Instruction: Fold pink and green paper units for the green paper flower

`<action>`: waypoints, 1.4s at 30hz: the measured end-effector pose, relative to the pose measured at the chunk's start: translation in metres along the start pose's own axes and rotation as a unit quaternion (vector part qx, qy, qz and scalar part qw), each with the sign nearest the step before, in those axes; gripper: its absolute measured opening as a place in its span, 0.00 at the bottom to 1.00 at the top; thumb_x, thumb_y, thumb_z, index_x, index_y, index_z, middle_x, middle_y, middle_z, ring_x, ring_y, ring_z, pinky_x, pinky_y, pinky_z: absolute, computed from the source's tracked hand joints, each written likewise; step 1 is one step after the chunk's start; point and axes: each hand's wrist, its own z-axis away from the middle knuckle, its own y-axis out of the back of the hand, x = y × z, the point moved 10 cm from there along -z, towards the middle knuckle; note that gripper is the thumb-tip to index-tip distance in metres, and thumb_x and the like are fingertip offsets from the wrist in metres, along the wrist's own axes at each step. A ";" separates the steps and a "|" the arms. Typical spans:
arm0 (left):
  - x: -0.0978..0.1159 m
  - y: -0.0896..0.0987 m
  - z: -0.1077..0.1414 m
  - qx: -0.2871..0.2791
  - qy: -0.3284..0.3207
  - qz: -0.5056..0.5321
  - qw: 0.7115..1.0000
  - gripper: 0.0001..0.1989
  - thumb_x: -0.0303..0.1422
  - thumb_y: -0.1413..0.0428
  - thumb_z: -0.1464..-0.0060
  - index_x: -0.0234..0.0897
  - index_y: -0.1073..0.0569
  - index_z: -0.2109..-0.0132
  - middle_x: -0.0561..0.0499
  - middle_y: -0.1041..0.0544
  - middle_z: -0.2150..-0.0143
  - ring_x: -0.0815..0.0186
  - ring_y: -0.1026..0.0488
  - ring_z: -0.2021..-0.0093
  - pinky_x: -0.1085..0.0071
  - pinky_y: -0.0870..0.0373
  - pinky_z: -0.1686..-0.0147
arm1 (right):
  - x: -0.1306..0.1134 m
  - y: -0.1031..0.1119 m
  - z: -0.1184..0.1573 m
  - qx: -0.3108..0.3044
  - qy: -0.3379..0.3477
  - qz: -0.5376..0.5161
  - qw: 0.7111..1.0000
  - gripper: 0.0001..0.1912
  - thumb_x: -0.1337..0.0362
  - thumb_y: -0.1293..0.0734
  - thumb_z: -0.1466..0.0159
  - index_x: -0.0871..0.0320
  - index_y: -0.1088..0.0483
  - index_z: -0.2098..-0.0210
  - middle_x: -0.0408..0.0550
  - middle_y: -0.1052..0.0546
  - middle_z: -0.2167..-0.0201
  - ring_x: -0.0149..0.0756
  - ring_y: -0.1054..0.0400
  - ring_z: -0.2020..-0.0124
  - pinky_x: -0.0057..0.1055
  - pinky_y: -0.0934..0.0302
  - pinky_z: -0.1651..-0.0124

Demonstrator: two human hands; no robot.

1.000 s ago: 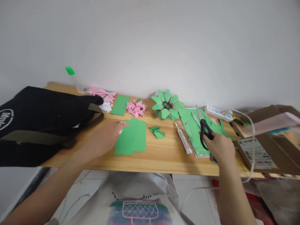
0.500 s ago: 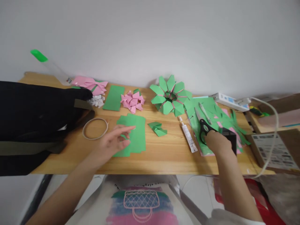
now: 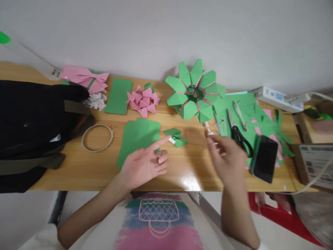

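My left hand (image 3: 145, 165) is palm up, with its index finger stretched out and the other fingers loosely curled. A small white piece (image 3: 172, 140) sits at the tip of that finger, close to a folded green paper piece (image 3: 174, 133). My right hand (image 3: 227, 158), slightly blurred, is closed around a white glue tube (image 3: 207, 127); just the nozzle end shows beyond the fingers. Under my left hand lie stacked green paper sheets (image 3: 142, 133). A round green and pink folded-paper flower (image 3: 184, 111) stands behind them, beside a heap of pink folded pieces (image 3: 143, 100).
Black scissors (image 3: 240, 137), a utility knife (image 3: 239, 116) and a phone (image 3: 264, 159) lie at the right on green scraps. A tape ring (image 3: 111, 139) and a black bag (image 3: 33, 118) are at the left. A power strip (image 3: 278, 99) sits by the wall.
My right hand has left the scissors on the scraps, moved left and taken hold of the glue tube. My left hand has moved right, its fingertip now near the folded green piece.
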 end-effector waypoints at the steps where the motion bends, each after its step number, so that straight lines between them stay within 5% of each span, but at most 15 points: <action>1: -0.003 -0.001 -0.002 -0.002 0.002 -0.005 1.000 0.34 0.41 0.43 0.51 0.39 0.35 0.37 0.55 0.38 0.72 0.70 0.44 0.75 0.72 0.45 0.72 | -0.012 -0.021 0.009 -0.046 0.011 -0.116 0.992 0.18 0.52 0.37 0.36 0.58 0.23 0.60 0.54 0.19 0.64 0.38 0.28 0.70 0.34 0.35 0.67; 3: -0.006 -0.001 -0.005 -0.006 0.005 -0.013 1.000 0.36 0.41 0.42 0.51 0.39 0.37 0.35 0.55 0.37 0.72 0.70 0.43 0.75 0.71 0.45 0.71 | -0.026 -0.054 0.021 -0.101 -0.015 -0.289 0.952 0.16 0.52 0.34 0.39 0.57 0.23 0.63 0.50 0.19 0.69 0.36 0.29 0.72 0.31 0.35 0.70; 6: -0.009 -0.001 -0.008 -0.007 0.013 -0.026 1.000 0.36 0.41 0.42 0.51 0.39 0.37 0.35 0.55 0.37 0.72 0.70 0.43 0.75 0.71 0.46 0.71 | -0.032 -0.079 0.024 -0.115 -0.050 -0.391 0.912 0.12 0.54 0.32 0.42 0.56 0.23 0.66 0.46 0.19 0.72 0.34 0.29 0.73 0.30 0.35 0.71; 13: -0.007 0.008 -0.015 0.012 -0.021 -0.150 0.988 0.35 0.43 0.45 0.48 0.36 0.37 0.35 0.55 0.37 0.72 0.70 0.43 0.75 0.69 0.43 0.72 | -0.029 -0.083 0.023 -0.133 -0.059 -0.385 0.911 0.09 0.58 0.31 0.43 0.58 0.24 0.72 0.45 0.21 0.76 0.31 0.31 0.76 0.27 0.36 0.73; 16: 0.002 0.009 -0.009 0.020 -0.100 -0.313 0.944 0.35 0.35 0.42 0.45 0.39 0.42 0.32 0.53 0.31 0.67 0.68 0.36 0.70 0.68 0.37 0.65 | -0.027 -0.078 0.027 -0.159 -0.046 -0.373 0.913 0.08 0.59 0.30 0.43 0.58 0.24 0.73 0.45 0.22 0.77 0.30 0.33 0.77 0.26 0.39 0.75; 17: 0.010 0.005 -0.004 0.024 -0.154 -0.397 0.905 0.38 0.32 0.42 0.44 0.42 0.47 0.30 0.52 0.29 0.64 0.67 0.33 0.66 0.67 0.35 0.61 | -0.026 -0.076 0.028 -0.167 -0.039 -0.366 0.915 0.08 0.60 0.30 0.43 0.58 0.24 0.73 0.44 0.22 0.78 0.30 0.33 0.78 0.26 0.39 0.75; 19: 0.025 -0.011 0.010 0.033 -0.276 -0.580 0.765 0.39 0.28 0.45 0.42 0.47 0.53 0.28 0.48 0.27 0.55 0.62 0.29 0.56 0.61 0.33 0.52 | -0.020 -0.069 0.026 -0.154 -0.027 -0.338 0.928 0.08 0.59 0.31 0.42 0.57 0.25 0.73 0.44 0.22 0.77 0.30 0.33 0.77 0.26 0.39 0.75; 22: 0.016 -0.031 0.014 -0.004 -0.317 -0.781 0.539 0.27 0.28 0.47 0.41 0.40 0.38 0.34 0.38 0.30 0.40 0.51 0.34 0.40 0.52 0.36 0.42 | -0.006 -0.054 0.017 -0.061 -0.011 -0.256 0.965 0.09 0.58 0.32 0.40 0.57 0.26 0.64 0.46 0.21 0.69 0.32 0.32 0.74 0.29 0.36 0.71; 24: 0.004 -0.031 0.006 -0.033 -0.283 -0.851 0.442 0.23 0.31 0.47 0.40 0.33 0.33 0.38 0.35 0.33 0.35 0.47 0.39 0.34 0.50 0.40 0.38 | -0.007 -0.053 0.013 -0.018 0.025 -0.202 0.979 0.14 0.60 0.31 0.40 0.56 0.28 0.55 0.48 0.21 0.63 0.35 0.29 0.68 0.33 0.32 0.64; 26: -0.002 -0.025 -0.003 -0.039 -0.244 -0.888 0.387 0.25 0.34 0.46 0.39 0.29 0.35 0.37 0.33 0.36 0.33 0.48 0.42 0.32 0.51 0.42 0.36 | -0.014 -0.060 0.010 -0.012 0.065 -0.175 0.982 0.20 0.63 0.32 0.40 0.55 0.33 0.48 0.49 0.22 0.61 0.38 0.28 0.63 0.38 0.31 0.57; 34: -0.007 -0.012 -0.017 -0.060 -0.202 -0.913 0.348 0.34 0.44 0.43 0.40 0.23 0.37 0.35 0.30 0.34 0.34 0.46 0.40 0.33 0.53 0.46 0.35 | -0.032 -0.075 0.013 -0.023 0.168 -0.112 0.979 0.24 0.73 0.40 0.38 0.55 0.36 0.43 0.48 0.23 0.66 0.41 0.28 0.64 0.40 0.32 0.58; 42: 0.003 -0.017 -0.017 -0.035 -0.233 -0.910 0.341 0.29 0.42 0.41 0.43 0.26 0.31 0.41 0.26 0.39 0.32 0.42 0.42 0.32 0.48 0.39 0.38 | -0.040 -0.074 0.018 -0.009 0.216 -0.033 0.976 0.22 0.72 0.41 0.35 0.55 0.36 0.42 0.49 0.21 0.65 0.42 0.27 0.65 0.39 0.33 0.60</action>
